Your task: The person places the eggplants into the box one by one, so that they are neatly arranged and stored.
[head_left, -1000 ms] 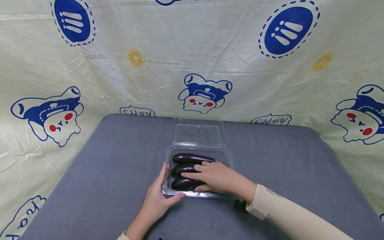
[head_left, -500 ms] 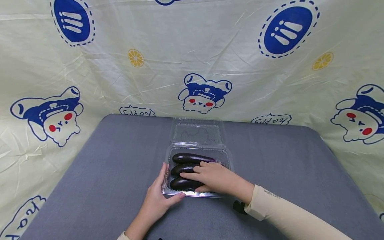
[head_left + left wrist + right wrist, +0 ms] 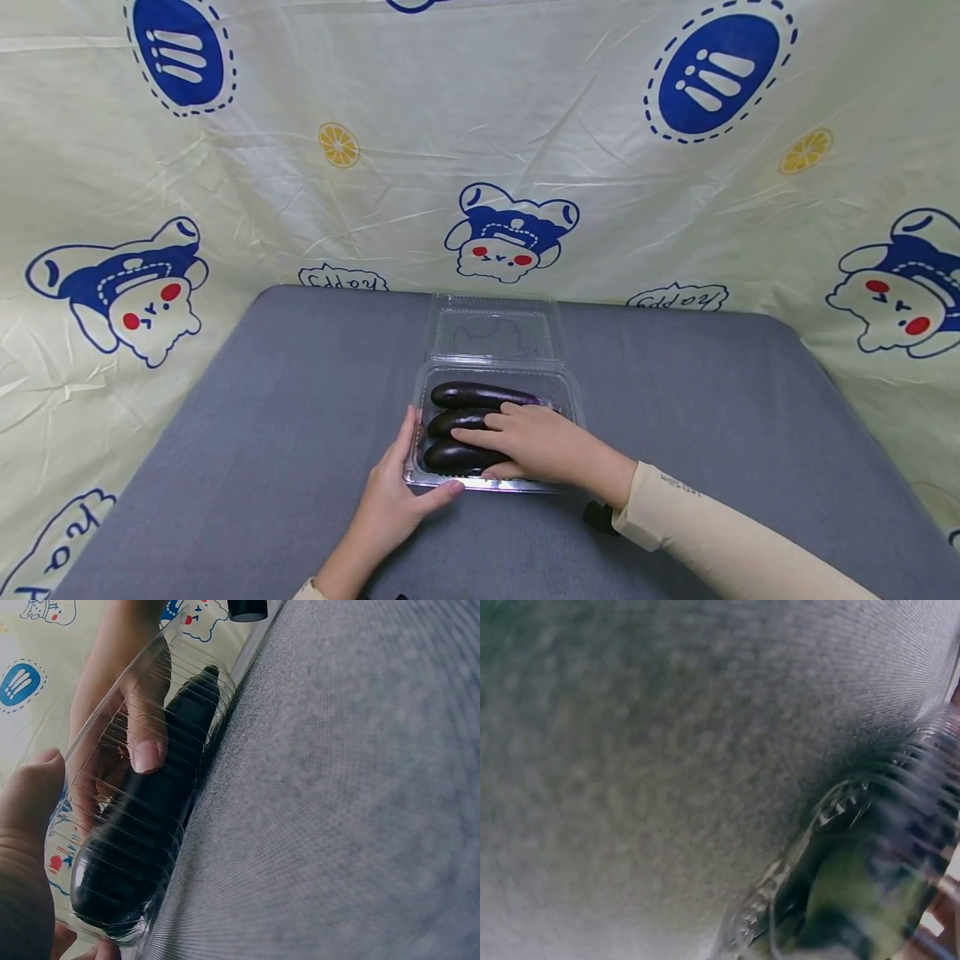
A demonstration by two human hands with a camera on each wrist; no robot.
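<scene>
Three dark purple eggplants lie side by side in a clear plastic container (image 3: 495,484) on the table. My left hand (image 3: 393,496) holds the container's near left corner, thumb along the front rim and fingers at the left wall. Reaching in from the right, my right hand (image 3: 543,446) grips the near eggplant (image 3: 457,457), thumb on its front side. Its other fingers lie over the middle eggplant (image 3: 453,424); the far eggplant (image 3: 480,395) is mostly uncovered. Through the container wall, the left wrist view shows the right thumb (image 3: 148,754) against the near eggplant.
The container's clear lid (image 3: 495,329) lies folded back towards the far table edge. Grey cloth (image 3: 300,417) covers the table. A printed pale curtain (image 3: 405,167) hangs behind. A black device (image 3: 600,517) sits under the right wrist.
The near eggplant has shifted slightly to the left in the container, with my right hand on it. My left hand has stayed in place.
</scene>
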